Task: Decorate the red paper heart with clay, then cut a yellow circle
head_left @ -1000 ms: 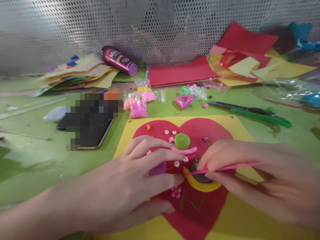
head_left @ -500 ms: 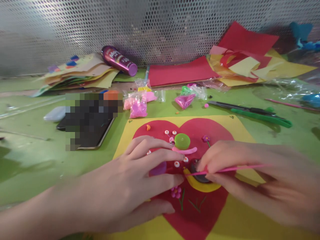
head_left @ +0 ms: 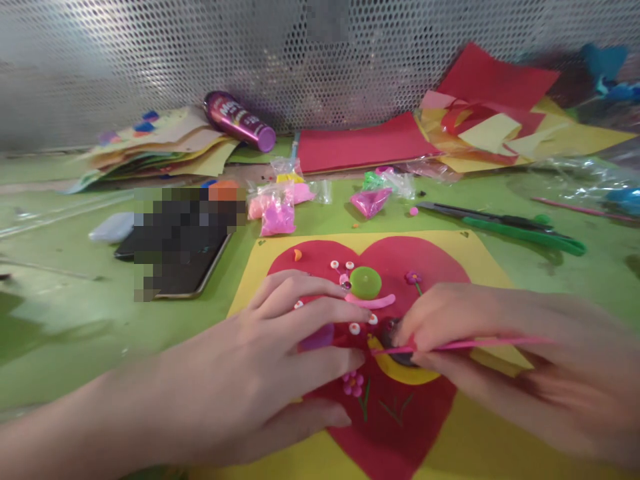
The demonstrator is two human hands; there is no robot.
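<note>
A red paper heart [head_left: 395, 433] lies on a yellow sheet [head_left: 260, 267], decorated with small clay snails and flowers. My left hand [head_left: 280, 353] rests palm down over the heart's left side, fingers spread, partly covering a purple clay disc [head_left: 317, 338]. Between thumb and fingers my right hand [head_left: 465, 327] pinches a thin pink stick [head_left: 480, 344]. Its tip points left, by a yellow clay body [head_left: 400, 371] with a dark clay disc [head_left: 389, 333] above it, largely hidden by my fingers. Higher up, a green clay disc [head_left: 365, 283] sits above a pink clay strip [head_left: 375, 302].
Small bags of pink clay [head_left: 277, 217] lie behind the sheet. A green-and-black cutter [head_left: 505, 223] is to the right. At left rests a dark phone [head_left: 195, 267], partly pixelated. Coloured papers [head_left: 360, 143], a purple can [head_left: 240, 121] and a perforated metal panel [head_left: 350, 67] stand behind.
The pink stick has tilted slightly flatter in my right hand, which has shifted very little. My left hand keeps its place on the sheet.
</note>
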